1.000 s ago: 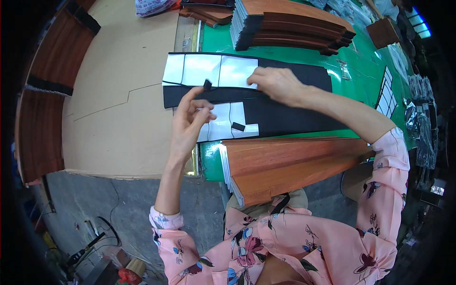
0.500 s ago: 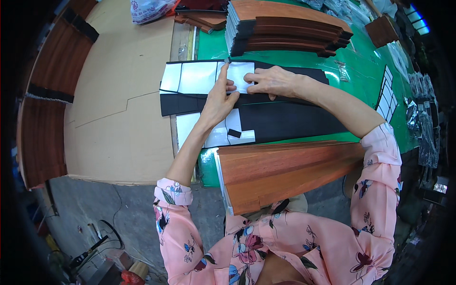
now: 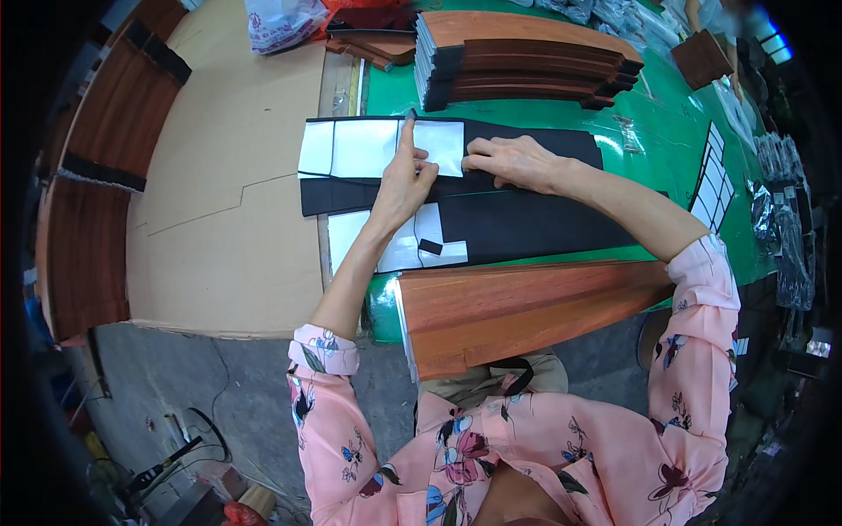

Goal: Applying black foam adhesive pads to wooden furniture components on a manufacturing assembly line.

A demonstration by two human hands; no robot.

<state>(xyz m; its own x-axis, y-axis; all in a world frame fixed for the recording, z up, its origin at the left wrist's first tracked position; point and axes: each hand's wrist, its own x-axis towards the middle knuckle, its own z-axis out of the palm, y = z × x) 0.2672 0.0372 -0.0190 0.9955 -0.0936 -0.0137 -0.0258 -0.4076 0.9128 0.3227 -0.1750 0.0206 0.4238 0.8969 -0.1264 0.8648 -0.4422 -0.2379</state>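
Observation:
My left hand (image 3: 405, 180) rests over a white sheet (image 3: 364, 147) on a long black strip (image 3: 535, 140). Its index finger stretches to a small dark piece (image 3: 411, 115) at the sheet's far edge; the other fingers are loosely bent. At the sheet's right edge, my right hand (image 3: 517, 164) has its fingers closed together; what they pinch is hidden. A second black strip (image 3: 544, 223) lies nearer, with white sheet pieces (image 3: 349, 238) and a small black rectangle (image 3: 431, 246) at its left end.
Brown wood-look panels (image 3: 517, 316) lie along the near edge of the green tabletop (image 3: 383, 316). A stack of dark-ended panels (image 3: 526, 66) stands at the back. Cardboard (image 3: 219, 254) covers the left side, beside more brown panels (image 3: 96, 254). Plastic-wrapped parts (image 3: 794, 237) hang at the right.
My right hand has shifted slightly right, from on the white sheet to its right edge. My left index finger stays at the small dark piece. The whole view has moved a little.

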